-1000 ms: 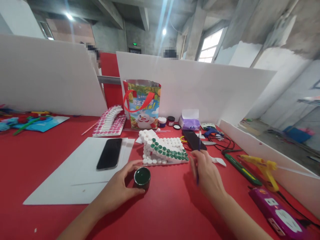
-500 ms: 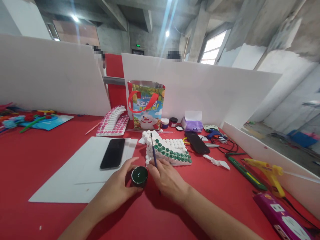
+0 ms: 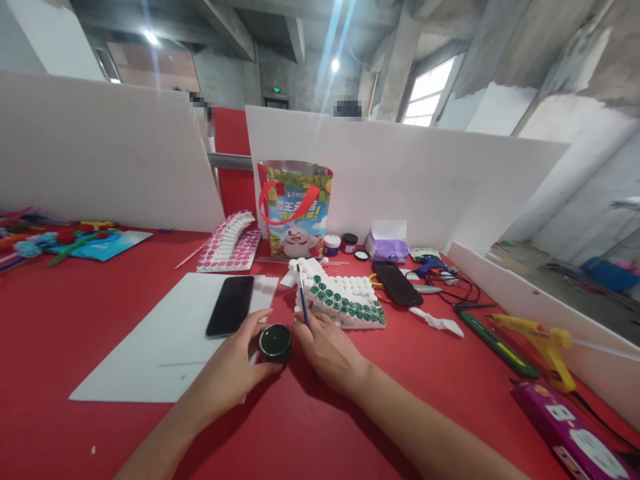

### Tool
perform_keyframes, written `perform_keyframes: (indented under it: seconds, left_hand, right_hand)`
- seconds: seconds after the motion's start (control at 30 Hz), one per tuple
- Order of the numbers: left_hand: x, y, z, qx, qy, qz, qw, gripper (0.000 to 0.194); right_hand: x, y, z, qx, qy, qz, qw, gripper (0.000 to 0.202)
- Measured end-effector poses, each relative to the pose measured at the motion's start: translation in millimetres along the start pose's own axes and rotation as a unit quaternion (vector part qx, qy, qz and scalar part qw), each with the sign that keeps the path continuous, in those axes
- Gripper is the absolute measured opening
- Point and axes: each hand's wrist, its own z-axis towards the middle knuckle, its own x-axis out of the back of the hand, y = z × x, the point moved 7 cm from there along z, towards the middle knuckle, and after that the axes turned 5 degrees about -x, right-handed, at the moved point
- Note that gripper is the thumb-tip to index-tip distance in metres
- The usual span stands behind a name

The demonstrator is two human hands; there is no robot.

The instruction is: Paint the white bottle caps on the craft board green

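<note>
Thumb and fingers of my left hand (image 3: 240,360) close around a small jar of dark green paint (image 3: 275,342), its mouth facing up. In my right hand (image 3: 333,350) is a thin paintbrush (image 3: 303,297), held upright with its bristles at the top. Just beyond that hand lies a white piece covered with small round knobs (image 3: 350,287); several rows are painted green and the others are white. My right fingers hide its near left corner. The brush tip appears in front of the white knobs; whether it touches them I cannot tell.
A black phone (image 3: 231,307) lies on white sheets (image 3: 135,353). Behind stand a pink-knobbed piece (image 3: 230,247), a gift bag (image 3: 295,213), paint jars (image 3: 349,243) and a purple tissue pack (image 3: 387,247). To the right are another phone (image 3: 397,283), a cutter (image 3: 497,345) and a yellow glue gun (image 3: 543,340).
Both hands have shifted slightly left and up in the view, with the jar and the brush. The brush leans a little more to the left. The whole view has moved slightly.
</note>
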Motion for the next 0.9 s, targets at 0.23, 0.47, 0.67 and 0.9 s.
perform_keyframes:
  seconds: [0.23,0.47,0.67,0.9]
  left_hand:
    - [2.0,-1,-1,0.002,0.004,-0.003,1.000,0.086]
    - [3.2,1,-1,-0.002,-0.009,0.008,1.000,0.081]
    - [-3.5,6,-3,-0.015,-0.018,-0.016,1.000,0.072]
    - [-20.4,23,-8,-0.028,-0.058,-0.054,0.996,0.070]
  right_hand:
    - [12,2,-12,-0.008,0.028,0.044,0.999,0.032]
    - [34,-4,-43,-0.023,0.051,0.073,0.996,0.028]
    - [51,-4,-70,-0.050,0.078,0.060,0.994,0.025]
    - [89,6,-80,-0.111,0.118,0.176,0.971,0.032]
